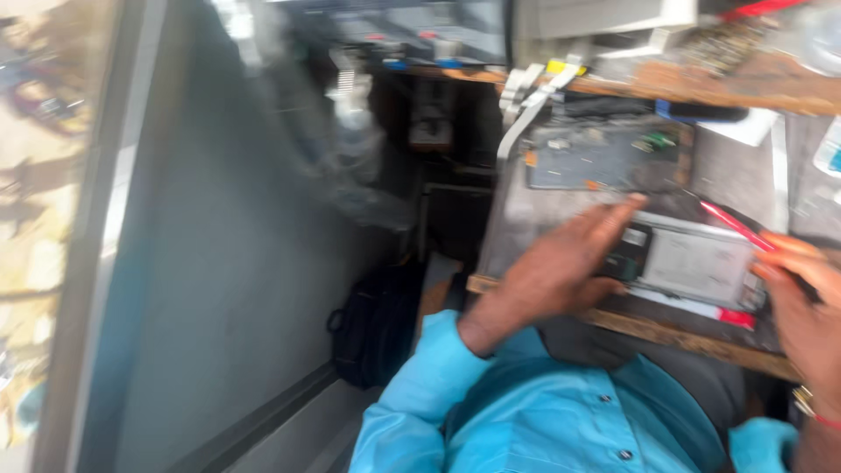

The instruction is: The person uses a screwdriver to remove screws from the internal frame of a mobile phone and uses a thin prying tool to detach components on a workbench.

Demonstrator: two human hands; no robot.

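Silver flat device (696, 263) lies on the wooden table (674, 337), a grey mat (604, 158) beyond. Left hand (561, 267) rests flat, fingers spread, touching it; right hand (802, 298) pinches a red tool (736, 225).

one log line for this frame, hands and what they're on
left hand flat on grey metal box | right hand at box's right end, red-handled tool by fingers, grip unclear | wooden bench | view blurred

Flat silver-grey metal device (696, 263) lying on workbench edge, blurred.
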